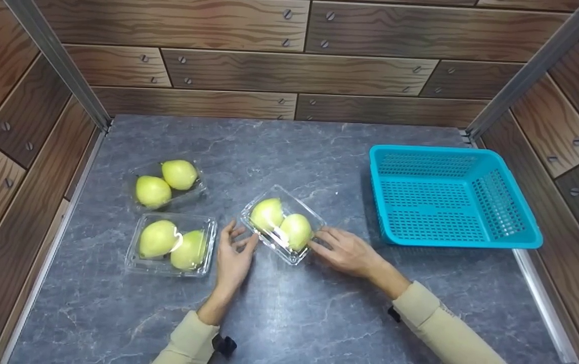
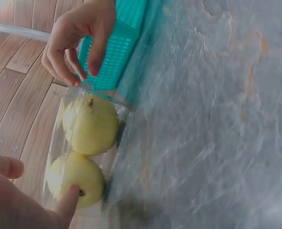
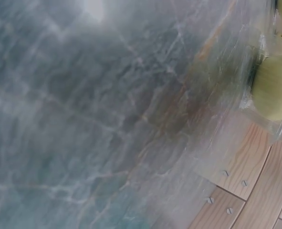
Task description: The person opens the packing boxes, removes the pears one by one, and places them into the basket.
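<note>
Clock positions: head view, from the middle box, 12 at the far wall.

1. Sleeves (image 1: 446, 323), two, khaki cloth, at 7 and 5 o'clock; black wrist-worn device (image 1: 224, 345) at the left cuff.
2. Left hand (image 1: 233, 258), bare, at 8 o'clock. Forearm slants toward 1; fingers loosely bent, thumb apart. Grip relaxed and unfilled, thumb tip just beside the box.
3. Right hand (image 1: 347, 251), bare, at 4 o'clock. Forearm slants toward 10; fingers bent, thumb spread from them. Grip partly spread, fingertips at the box's edge; firm contact cannot be told.
4. Box (image 1: 299, 203), clear rigid plastic, set askew on the grey marbled counter (image 1: 279, 313) between the hands; two yellow-green pears (image 1: 296, 231) inside.
5. Second clear box (image 1: 152, 265), at 9, two pears.
6. Third clear box (image 1: 188, 199), at 10, two pears.
7. Turquoise perforated plastic basket (image 1: 423, 242), rectangular, at 3.
8. Wood-plank-patterned wall (image 1: 289, 71), at 12.
</note>
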Demonstrator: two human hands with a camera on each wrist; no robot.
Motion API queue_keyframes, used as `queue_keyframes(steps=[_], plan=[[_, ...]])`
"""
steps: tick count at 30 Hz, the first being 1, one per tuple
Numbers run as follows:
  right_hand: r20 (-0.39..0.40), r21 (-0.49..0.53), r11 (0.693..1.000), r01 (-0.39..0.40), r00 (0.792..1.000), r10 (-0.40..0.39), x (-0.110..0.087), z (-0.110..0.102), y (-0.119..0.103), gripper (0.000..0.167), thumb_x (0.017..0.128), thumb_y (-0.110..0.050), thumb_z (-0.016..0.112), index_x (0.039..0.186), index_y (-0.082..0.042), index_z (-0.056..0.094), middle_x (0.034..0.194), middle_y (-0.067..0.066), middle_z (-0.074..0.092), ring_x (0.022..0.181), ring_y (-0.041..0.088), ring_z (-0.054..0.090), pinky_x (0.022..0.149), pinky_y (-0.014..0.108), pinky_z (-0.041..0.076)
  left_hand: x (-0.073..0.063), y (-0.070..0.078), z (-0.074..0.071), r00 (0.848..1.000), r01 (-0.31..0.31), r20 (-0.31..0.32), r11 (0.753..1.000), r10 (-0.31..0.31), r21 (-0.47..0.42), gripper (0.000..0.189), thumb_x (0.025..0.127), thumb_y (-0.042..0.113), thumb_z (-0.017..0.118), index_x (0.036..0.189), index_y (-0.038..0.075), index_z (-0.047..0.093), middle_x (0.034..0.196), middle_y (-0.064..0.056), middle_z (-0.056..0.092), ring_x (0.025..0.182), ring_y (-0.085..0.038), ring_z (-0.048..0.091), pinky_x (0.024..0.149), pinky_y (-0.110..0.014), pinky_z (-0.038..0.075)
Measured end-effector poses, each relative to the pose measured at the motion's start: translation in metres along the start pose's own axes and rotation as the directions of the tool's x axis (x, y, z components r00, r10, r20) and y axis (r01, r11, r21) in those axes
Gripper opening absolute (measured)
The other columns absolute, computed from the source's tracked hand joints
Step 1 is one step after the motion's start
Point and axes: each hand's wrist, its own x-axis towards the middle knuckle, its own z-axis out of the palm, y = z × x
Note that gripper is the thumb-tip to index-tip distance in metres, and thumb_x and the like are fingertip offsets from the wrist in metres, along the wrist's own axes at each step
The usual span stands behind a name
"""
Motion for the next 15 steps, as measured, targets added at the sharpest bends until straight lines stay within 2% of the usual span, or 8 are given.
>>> queue_keyframes(steps=[3,7,10,15], plan=[[0.010,0.002,1.000,-0.010,1.000,0.010,0.001,0.000,-0.001,0.027,0.109,-0.020,0.048,0.116,-0.012,0.073,0.109,0.009,0.072,0.099,0.024,0.071,0.080,0.031,0.068,0.002,-0.004,0.001,0.998,0.057,0.025,0.998,-0.056,-0.038,0.069,0.094,0.007,0.074,0.153,-0.006,0.039,0.134,-0.028,0.062,0.107,-0.032,0.074,0.088,-0.032,0.066],[0.026,-0.002,1.000,-0.018,1.000,0.018,0.003,-0.001,-0.002,0.031,0.112,-0.019,0.042,0.114,-0.013,0.072,0.109,0.008,0.072,0.098,0.023,0.070,0.079,0.029,0.067,0.004,-0.009,0.003,0.990,0.131,0.076,0.974,-0.119,-0.185,0.071,0.093,0.000,0.070,0.154,-0.008,0.034,0.131,-0.029,0.060,0.093,-0.015,0.069,0.079,-0.027,0.067],[0.024,0.000,1.000,-0.014,1.000,0.014,0.003,0.000,-0.003,0.024,0.107,-0.018,0.049,0.113,-0.013,0.072,0.108,0.008,0.071,0.096,0.023,0.070,0.077,0.029,0.067,0.003,-0.013,0.005,0.984,0.168,0.101,0.950,-0.145,-0.265,0.073,0.091,-0.006,0.069,0.154,-0.009,0.032,0.127,-0.027,0.060,0.085,-0.008,0.066,0.077,-0.026,0.068],[0.035,0.011,1.000,-0.008,0.999,0.007,0.002,0.000,-0.003,0.022,0.098,-0.017,0.058,0.114,-0.012,0.072,0.107,0.008,0.071,0.096,0.023,0.070,0.076,0.028,0.067,0.000,-0.016,0.011,0.978,0.206,0.114,0.919,-0.177,-0.338,0.070,0.089,-0.011,0.069,0.149,-0.009,0.034,0.117,-0.020,0.063,0.081,-0.008,0.067,0.073,-0.022,0.066]])
